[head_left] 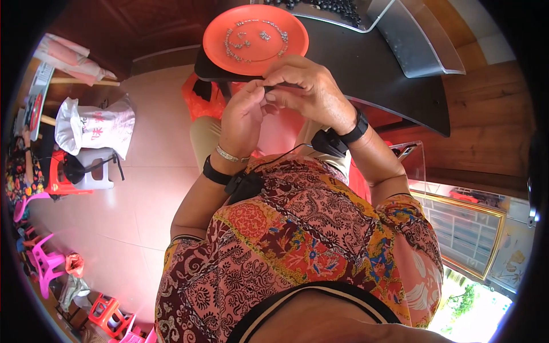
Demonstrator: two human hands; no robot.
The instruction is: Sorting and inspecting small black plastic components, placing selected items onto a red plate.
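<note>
My left hand (243,111) and my right hand (314,91) meet in front of my chest, near the close edge of an orange-red round plate (213,34). The fingers of each are pinched together at the fingertips. Something small and dark may sit between them, but the fingers hide it. On the plate, small silvery pieces (284,37) form a loose ring, with little heaps of the same (265,36) inside it. Each wrist wears a black strap with a dark box, and a bracelet (229,155) circles the left one.
The plate rests on a black tabletop (377,77). Beyond it, several black beads (337,8) lie in a tray, beside a grey metal bin (420,48). An orange-red plastic bag (200,102) hangs under the table's left end. Leftward are a white sack (106,126) and plastic stools (108,311).
</note>
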